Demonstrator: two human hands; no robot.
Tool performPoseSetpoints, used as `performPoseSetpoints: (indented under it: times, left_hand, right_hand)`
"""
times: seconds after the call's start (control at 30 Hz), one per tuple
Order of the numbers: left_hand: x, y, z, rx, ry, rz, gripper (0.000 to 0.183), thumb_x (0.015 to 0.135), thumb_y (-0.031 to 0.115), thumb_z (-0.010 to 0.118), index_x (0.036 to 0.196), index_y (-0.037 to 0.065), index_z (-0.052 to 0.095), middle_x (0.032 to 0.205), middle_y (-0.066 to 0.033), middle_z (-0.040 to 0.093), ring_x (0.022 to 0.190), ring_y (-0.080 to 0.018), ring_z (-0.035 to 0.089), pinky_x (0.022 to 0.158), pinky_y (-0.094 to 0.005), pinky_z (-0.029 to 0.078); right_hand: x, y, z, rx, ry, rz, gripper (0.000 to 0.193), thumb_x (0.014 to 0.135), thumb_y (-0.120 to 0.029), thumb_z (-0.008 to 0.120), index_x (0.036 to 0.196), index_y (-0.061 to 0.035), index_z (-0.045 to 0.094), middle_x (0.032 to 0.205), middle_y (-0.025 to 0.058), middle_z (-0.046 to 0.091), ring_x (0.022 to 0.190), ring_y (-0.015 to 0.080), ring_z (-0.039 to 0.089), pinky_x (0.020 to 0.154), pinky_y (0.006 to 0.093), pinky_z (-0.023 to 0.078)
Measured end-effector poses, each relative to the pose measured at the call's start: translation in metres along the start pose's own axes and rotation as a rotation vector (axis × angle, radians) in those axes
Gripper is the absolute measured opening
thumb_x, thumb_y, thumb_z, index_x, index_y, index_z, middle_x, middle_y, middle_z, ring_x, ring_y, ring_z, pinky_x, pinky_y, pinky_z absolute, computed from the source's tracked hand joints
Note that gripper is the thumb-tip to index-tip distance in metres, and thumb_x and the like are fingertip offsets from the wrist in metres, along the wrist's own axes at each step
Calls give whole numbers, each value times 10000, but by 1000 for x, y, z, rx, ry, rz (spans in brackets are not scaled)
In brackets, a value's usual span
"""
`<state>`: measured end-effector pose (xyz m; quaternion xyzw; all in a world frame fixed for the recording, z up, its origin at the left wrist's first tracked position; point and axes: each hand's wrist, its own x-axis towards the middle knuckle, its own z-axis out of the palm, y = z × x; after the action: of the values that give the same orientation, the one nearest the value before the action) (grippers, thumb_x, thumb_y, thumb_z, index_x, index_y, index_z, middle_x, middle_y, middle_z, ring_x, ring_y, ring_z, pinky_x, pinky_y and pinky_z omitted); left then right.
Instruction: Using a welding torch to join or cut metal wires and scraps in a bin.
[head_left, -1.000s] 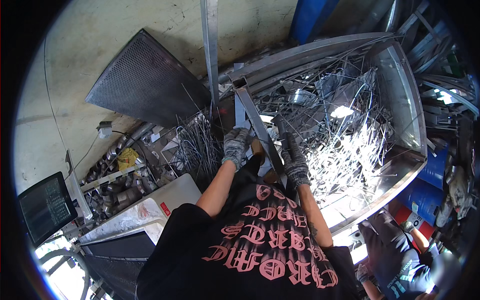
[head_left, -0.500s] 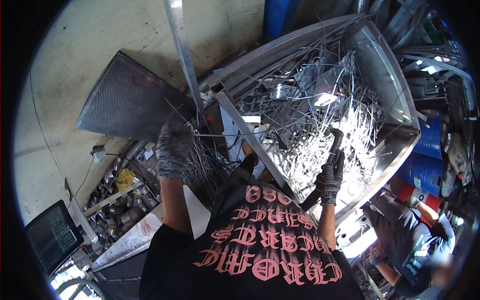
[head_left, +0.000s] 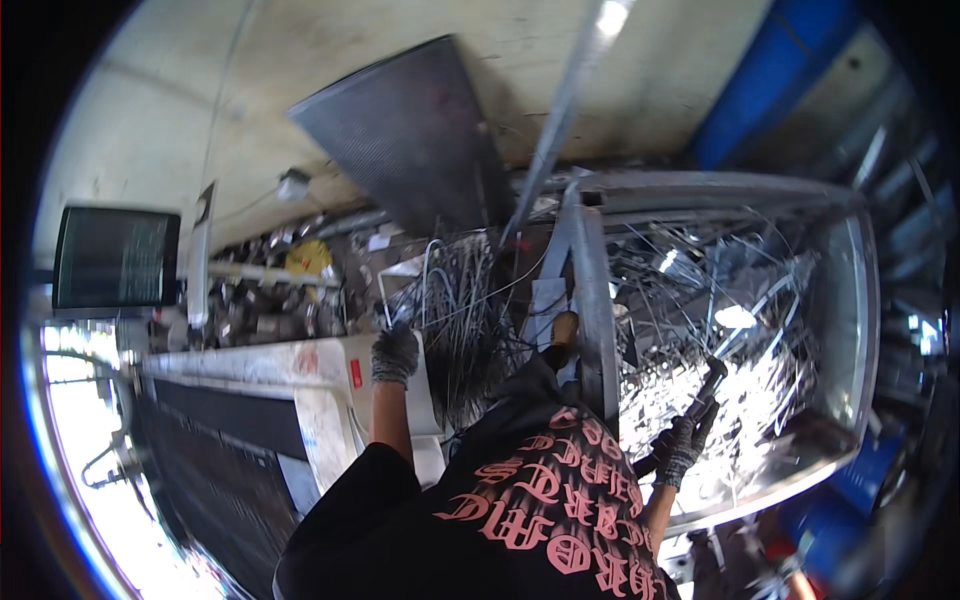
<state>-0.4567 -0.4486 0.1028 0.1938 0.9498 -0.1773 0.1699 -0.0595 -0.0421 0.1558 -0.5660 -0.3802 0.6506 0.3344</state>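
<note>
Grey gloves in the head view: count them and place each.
2: one on the left hand, by the white casing; one on the right hand, gripping a dark tool over wire scrap. More may be hidden in the lower-right blur.

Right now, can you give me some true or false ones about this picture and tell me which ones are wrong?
1. The right hand holds a dark tool. True.
2. The left hand is bare. False: it wears a gray glove.
3. Thin metal wires lie in the metal bin. True.
4. The flat screen is on the picture's right side. False: it is on the left.
5. The shirt is black with pink letters. True.
</note>
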Motion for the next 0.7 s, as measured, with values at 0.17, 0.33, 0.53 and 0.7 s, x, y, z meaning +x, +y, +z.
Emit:
performPoseSetpoints:
  times: [0.17, 0.33, 0.53, 0.7]
  left_hand:
    - [-60, -14, 119, -1241, 52, -616, 368, 921, 352, 505, 1185, 103, 560, 1217, -137, 609, 1123, -305, 583, 900, -486, 507]
    - [-27, -5, 223, -2335, -308, -1029, 879, 873, 729, 477, 1454, 81, 356, 1427, -149, 484, 1255, -349, 484, 1062, -488, 419]
    - [-14, 19, 276, -1347, 23, -313, 572, 955, 386, 576, 1381, 10, 509, 1223, -157, 653, 1005, -261, 634, 911, -364, 515]
    - [20, 209, -1, -1651, 188, -73, 323, 982, 272, 581, 1164, 17, 659, 971, -94, 684, 924, -179, 631, 837, -339, 490]
  right_hand:
    - [8, -15, 12, -112, -196, 30, 762, 951, -78, 604, 1568, -339, 243, 710, -16, 530, 403, 65, 390, 344, 216, 317]
    - [21, -22, 4, -364, -5, 396, 737, 952, -86, 576, 1569, -324, 251, 724, 5, 539, 423, 80, 418, 350, 246, 350]
    - [-6, -9, 7, -115, -264, 26, 738, 957, -75, 608, 1561, -331, 269, 770, 33, 601, 427, 79, 441, 349, 250, 358]
    - [-30, -26, -25, -72, 23, 46, 746, 964, -55, 569, 1568, -338, 235, 753, 31, 590, 414, 74, 428, 335, 236, 341]
